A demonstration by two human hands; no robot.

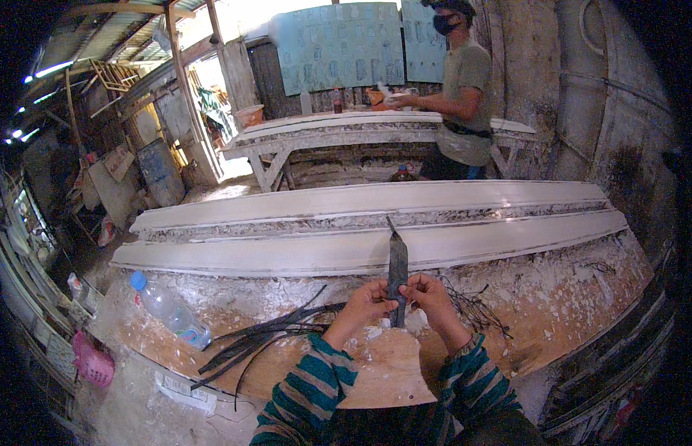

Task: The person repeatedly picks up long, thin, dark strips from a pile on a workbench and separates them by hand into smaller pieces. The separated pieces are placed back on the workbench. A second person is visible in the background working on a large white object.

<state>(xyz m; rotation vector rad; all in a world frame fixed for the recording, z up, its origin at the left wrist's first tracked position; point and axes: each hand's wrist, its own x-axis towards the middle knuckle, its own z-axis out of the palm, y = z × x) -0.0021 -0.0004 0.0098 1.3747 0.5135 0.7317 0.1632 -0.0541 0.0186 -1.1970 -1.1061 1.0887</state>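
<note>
Between my two hands a flat dark strip (398,264) stands nearly upright, its pointed tip toward the far side. My left hand (367,301) pinches its lower part from the left. From the right, my right hand (430,296) grips it at about the same height, fingers closed. A bundle of long black strips (275,332) lies on the wooden table (286,375), left of my left hand. Thin dark tangled strands (480,308) lie right of my right hand. Just beyond the strip runs a long white moulding (286,251).
A second white moulding (323,199) lies parallel behind the first. A clear bottle with a blue cap (167,308) lies at the table's left. White crumbs cover the surface. Across the room, a masked person (465,97) stands at another bench (346,132). A pink basket (93,360) sits low left.
</note>
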